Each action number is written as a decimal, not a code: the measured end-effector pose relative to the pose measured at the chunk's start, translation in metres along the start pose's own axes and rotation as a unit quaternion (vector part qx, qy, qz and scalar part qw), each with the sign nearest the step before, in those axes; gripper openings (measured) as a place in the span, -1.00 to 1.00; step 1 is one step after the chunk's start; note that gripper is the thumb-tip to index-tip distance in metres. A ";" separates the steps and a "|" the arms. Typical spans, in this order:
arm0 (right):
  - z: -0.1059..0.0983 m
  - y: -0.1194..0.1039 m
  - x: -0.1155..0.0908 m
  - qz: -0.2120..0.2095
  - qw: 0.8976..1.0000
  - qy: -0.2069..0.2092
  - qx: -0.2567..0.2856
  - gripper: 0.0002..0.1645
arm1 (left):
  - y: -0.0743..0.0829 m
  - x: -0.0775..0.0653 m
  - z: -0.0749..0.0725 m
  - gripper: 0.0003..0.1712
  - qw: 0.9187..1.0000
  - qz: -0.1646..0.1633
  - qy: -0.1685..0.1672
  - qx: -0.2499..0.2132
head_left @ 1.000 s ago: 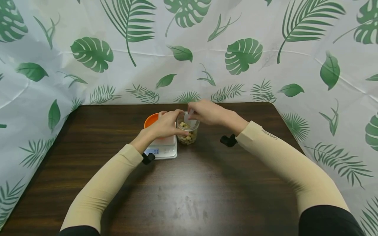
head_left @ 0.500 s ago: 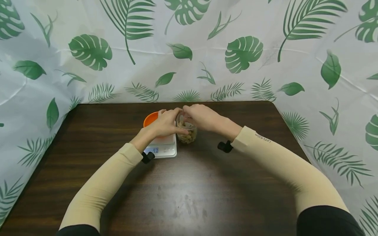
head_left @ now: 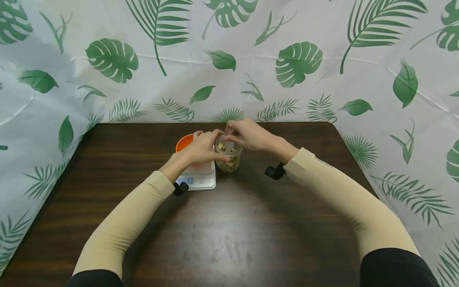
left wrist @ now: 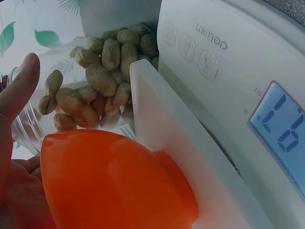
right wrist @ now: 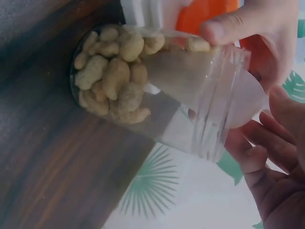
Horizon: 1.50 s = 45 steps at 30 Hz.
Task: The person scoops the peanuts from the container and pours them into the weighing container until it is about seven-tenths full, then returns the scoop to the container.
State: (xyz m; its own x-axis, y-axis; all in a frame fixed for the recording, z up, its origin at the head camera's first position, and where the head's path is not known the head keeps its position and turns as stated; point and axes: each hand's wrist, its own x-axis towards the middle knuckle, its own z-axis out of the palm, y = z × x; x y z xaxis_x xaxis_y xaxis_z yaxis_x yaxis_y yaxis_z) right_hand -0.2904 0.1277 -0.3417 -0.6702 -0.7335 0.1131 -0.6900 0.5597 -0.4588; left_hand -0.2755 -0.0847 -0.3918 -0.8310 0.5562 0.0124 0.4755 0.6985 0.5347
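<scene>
A clear jar partly filled with unshelled peanuts stands on the table. My left hand grips the jar near its rim, thumb along the near side. From the right, my right hand is over the jar's mouth, its fingers pinching a translucent plastic scoop that reaches down inside. In the right wrist view one peanut lies high in the jar, near the neck, by the scoop. How much the scoop carries is hard to tell.
Just left of the jar, a white kitchen scale bears an orange bowl, partly hidden behind my left hand. The scale's lit display seems to read 9.7. A leaf-patterned sheet hangs behind the dark wooden table.
My right hand dipped lower toward the jar's mouth half a second ago and has risen again with the scoop. My left hand stays at the jar.
</scene>
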 end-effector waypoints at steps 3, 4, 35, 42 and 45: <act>0.000 0.004 -0.002 0.011 1.000 0.021 0.017 -0.84 | -0.001 0.000 0.001 0.01 1.000 0.001 0.002 0.000; 0.000 0.006 -0.003 0.016 0.999 0.031 0.026 -0.84 | -0.001 0.000 0.002 0.01 1.000 0.001 0.004 0.001; 0.008 0.029 -0.046 0.093 0.973 0.141 0.158 -0.71 | 0.001 0.000 -0.001 0.01 1.000 -0.002 0.009 0.018; 0.012 0.035 -0.052 0.097 0.965 0.155 0.188 -0.70 | 0.001 -0.001 -0.001 0.01 1.000 -0.001 0.005 0.020; 0.013 0.036 -0.053 0.098 0.961 0.161 0.203 -0.70 | 0.001 -0.001 -0.002 0.02 1.000 -0.002 0.002 0.022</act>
State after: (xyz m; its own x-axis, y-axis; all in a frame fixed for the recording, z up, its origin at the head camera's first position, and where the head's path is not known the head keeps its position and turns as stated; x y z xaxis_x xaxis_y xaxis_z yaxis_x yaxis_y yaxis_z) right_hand -0.2760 0.1822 -0.3755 -0.8715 -0.4350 0.2266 -0.4221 0.4299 -0.7981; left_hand -0.2751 -0.0854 -0.3901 -0.8338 0.5518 0.0137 0.4843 0.7194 0.4979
